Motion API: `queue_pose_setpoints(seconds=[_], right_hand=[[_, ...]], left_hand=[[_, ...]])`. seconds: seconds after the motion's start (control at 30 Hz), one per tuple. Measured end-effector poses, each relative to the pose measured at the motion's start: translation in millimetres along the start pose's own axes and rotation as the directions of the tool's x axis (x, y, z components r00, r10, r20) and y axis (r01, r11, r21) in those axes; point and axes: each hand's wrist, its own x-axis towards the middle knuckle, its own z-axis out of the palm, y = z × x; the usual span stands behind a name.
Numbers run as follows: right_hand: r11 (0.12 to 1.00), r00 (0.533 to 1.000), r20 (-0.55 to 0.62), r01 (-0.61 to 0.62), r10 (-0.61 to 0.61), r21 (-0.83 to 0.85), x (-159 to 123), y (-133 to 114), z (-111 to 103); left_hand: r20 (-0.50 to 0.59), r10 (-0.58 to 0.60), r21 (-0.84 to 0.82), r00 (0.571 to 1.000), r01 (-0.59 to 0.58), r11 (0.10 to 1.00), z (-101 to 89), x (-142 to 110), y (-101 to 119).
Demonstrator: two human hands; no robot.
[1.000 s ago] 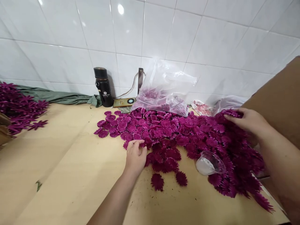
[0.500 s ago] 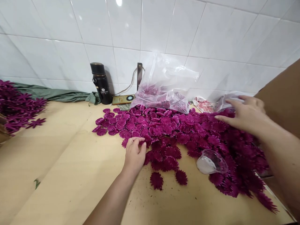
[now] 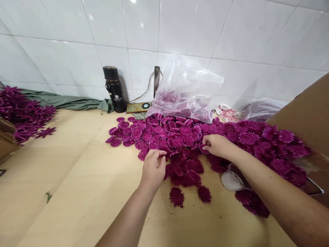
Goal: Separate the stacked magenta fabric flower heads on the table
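Note:
A broad heap of purple artificial flower heads (image 3: 177, 132), flat and scalloped, is spread over the pale wooden table (image 3: 84, 192). My left hand (image 3: 154, 168) is at the heap's near edge, index finger stretched over the flowers and thumb apart from it. My right hand (image 3: 217, 145) reaches in over the middle of the heap, its fingers curled together against the thumb. Anything between those fingertips is hidden. Under my right forearm stands a clear plastic cup (image 3: 232, 180) with something white in it, partly covered by the arm.
Behind the heap, a clear plastic bag (image 3: 185, 99) of purple pieces leans on the tiled wall. To its left are a phone (image 3: 138, 107) and a black flask (image 3: 114, 90). Star-shaped purple pieces (image 3: 28, 113) pile at far left. Cardboard (image 3: 305, 109) stands at right.
My right hand has moved left from the heap's right end to its middle, and its spread fingers have closed together. My left hand keeps nearly the same pose. The view has shifted slightly.

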Motion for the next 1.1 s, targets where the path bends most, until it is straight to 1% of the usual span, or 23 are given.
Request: queue_pose_setpoints(seconds=[0.07, 0.13, 0.2, 0.3, 0.4, 0.47, 0.5, 0.57, 0.6, 0.63, 0.67, 0.7, 0.77, 0.8, 0.87, 0.9, 0.97, 1.03, 1.1], right_hand=[[0.999, 0.999, -0.045, -0.017, 0.02, 0.049, 0.9, 2.9, -8.2], [0.993, 0.989, -0.126, -0.06, 0.073, 0.107, 1.7, 6.7, -13.5], [0.985, 0.964, -0.228, -0.112, 0.139, 0.13, 2.6, 13.4, -14.9], [0.983, 0.915, -0.359, -0.169, 0.184, 0.073, 2.9, 29.8, -14.1], [0.97, 0.886, -0.401, -0.244, 0.232, 0.023, -2.5, 45.6, -17.1], [0.96, 0.881, -0.399, -0.279, 0.252, -0.008, -12.7, 46.3, -20.4], [0.962, 0.883, -0.401, -0.272, 0.243, -0.016, -20.2, 41.7, -21.0], [0.98, 0.895, -0.404, -0.201, 0.188, 0.012, -39.6, 22.0, -17.0], [0.994, 0.917, -0.383, -0.099, 0.111, 0.053, -50.4, 8.0, -11.5], [0.995, 0.941, -0.335, -0.008, 0.041, 0.102, -61.3, -7.6, -3.6], [0.987, 0.96, -0.28, 0.045, -0.001, 0.151, -71.3, -23.7, 6.4], [0.98, 0.972, -0.233, 0.07, -0.025, 0.187, -80.0, -39.4, 17.7], [0.977, 0.982, -0.188, 0.075, -0.036, 0.202, -91.3, -66.6, 40.5], [0.975, 0.983, -0.18, 0.072, -0.033, 0.211, -93.7, -77.7, 50.1], [0.974, 0.98, -0.2, 0.056, -0.011, 0.218, -93.1, -95.6, 62.6], [0.975, 0.976, -0.216, 0.054, -0.006, 0.216, -91.0, -103.0, 65.0], [0.978, 0.971, -0.237, 0.057, -0.008, 0.201, -85.1, -116.0, 63.5], [0.981, 0.978, -0.209, 0.065, -0.026, 0.183, -79.2, -127.7, 57.2], [0.983, 0.986, -0.158, 0.075, -0.048, 0.168, -74.7, -137.6, 50.7]], left_hand=[[0.016, 0.004, 0.003, 1.0, -0.004, 1.0, 0.1, -0.3, 0.8], [0.033, 0.01, 0.005, 0.999, -0.01, 1.0, 0.3, -0.5, 1.1], [0.042, 0.02, 0.007, 0.999, -0.02, 1.0, 0.7, -0.9, 1.2], [0.054, 0.052, 0.025, 0.997, -0.053, 0.998, 2.2, -2.7, 2.7], [0.098, 0.075, 0.066, 0.992, -0.082, 0.994, 4.5, -5.9, 6.0], [0.116, 0.073, 0.074, 0.991, -0.082, 0.994, 5.6, -7.5, 7.6], [0.112, 0.068, 0.065, 0.991, -0.076, 0.995, 5.8, -7.8, 7.8], [0.078, 0.053, 0.034, 0.996, -0.055, 0.998, 5.4, -7.2, 6.8], [0.053, 0.04, 0.02, 0.998, -0.041, 0.999, 4.9, -6.3, 5.7], [0.028, 0.026, 0.008, 0.999, -0.026, 1.0, 4.2, -5.1, 4.2], [0.005, 0.01, -0.002, 1.0, -0.01, 1.0, 3.4, -3.6, 2.4], [-0.017, -0.008, -0.012, 1.0, 0.008, 1.0, 2.6, -1.9, 0.5], [-0.043, -0.065, -0.049, 0.997, 0.063, 0.997, 1.2, 2.2, -3.4], [-0.044, -0.112, -0.08, 0.993, 0.108, 0.991, 0.7, 4.2, -5.2], [-0.028, -0.222, -0.166, 0.975, 0.215, 0.962, 0.3, 7.6, -7.9], [-0.017, -0.269, -0.214, 0.963, 0.26, 0.942, 0.5, 8.5, -8.6], [-0.014, -0.326, -0.304, 0.945, 0.306, 0.902, 1.8, 8.5, -8.7], [-0.02, -0.35, -0.382, 0.937, 0.316, 0.868, 4.0, 6.4, -7.0], [0.005, -0.368, -0.442, 0.93, 0.332, 0.833, 6.4, 3.7, -4.4]])
